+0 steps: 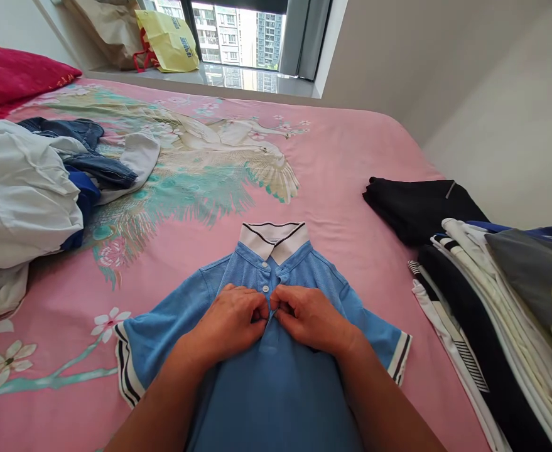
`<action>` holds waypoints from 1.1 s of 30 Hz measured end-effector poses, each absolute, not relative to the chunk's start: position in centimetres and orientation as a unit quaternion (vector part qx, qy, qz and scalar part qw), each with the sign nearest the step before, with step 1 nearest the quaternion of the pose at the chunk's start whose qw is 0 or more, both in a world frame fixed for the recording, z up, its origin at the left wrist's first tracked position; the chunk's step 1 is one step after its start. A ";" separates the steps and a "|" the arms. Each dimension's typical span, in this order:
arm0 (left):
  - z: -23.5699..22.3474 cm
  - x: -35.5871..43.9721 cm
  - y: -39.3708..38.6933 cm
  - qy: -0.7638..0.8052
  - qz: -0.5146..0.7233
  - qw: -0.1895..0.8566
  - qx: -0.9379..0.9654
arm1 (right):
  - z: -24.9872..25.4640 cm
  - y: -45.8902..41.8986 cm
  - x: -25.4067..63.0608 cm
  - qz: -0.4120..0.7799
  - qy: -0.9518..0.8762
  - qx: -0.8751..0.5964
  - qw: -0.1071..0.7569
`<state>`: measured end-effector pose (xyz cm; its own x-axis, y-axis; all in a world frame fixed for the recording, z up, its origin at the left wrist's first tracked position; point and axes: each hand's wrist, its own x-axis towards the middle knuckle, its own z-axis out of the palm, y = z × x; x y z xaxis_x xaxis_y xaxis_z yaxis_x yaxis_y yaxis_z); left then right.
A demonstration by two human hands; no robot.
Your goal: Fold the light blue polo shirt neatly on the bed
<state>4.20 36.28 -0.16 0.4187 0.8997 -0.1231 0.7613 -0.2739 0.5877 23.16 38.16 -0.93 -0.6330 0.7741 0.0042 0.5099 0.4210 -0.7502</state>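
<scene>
A blue polo shirt lies spread face up on the bed, its white collar edged with a dark line and its striped sleeves stretched to both sides. My left hand is closed at the left edge of the button placket, just below a visible white button. Right beside it, my right hand pinches the other edge of the placket. The fingertips of both hands almost meet, and they hide the lower buttons. Two white buttons show above my hands.
On the right lies a stack of folded clothes, with folded black clothing behind it. A loose heap of white and denim clothes lies on the left. Beyond the pink bedsheet, a yellow bag stands by the window.
</scene>
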 end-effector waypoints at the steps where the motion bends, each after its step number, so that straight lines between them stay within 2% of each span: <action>1: 0.0 4.2 36.3 0.527 0.124 0.311 0.781 | -0.9 38.1 23.1 0.371 -0.824 -0.387 0.184; 12: 0.8 4.1 36.2 0.536 0.166 0.561 0.609 | 0.0 37.7 23.4 0.447 -0.772 -0.393 0.225; 19: -0.1 4.2 36.7 0.530 0.167 0.581 0.595 | -0.1 37.8 24.0 0.489 -0.759 -0.394 0.172; 26: -0.6 4.3 36.8 0.502 0.189 0.635 0.555 | -0.5 37.5 23.5 0.461 -0.762 -0.419 0.176; 33: -0.4 4.4 36.8 0.499 0.191 0.626 0.568 | -0.8 37.2 23.0 0.402 -0.788 -0.435 0.170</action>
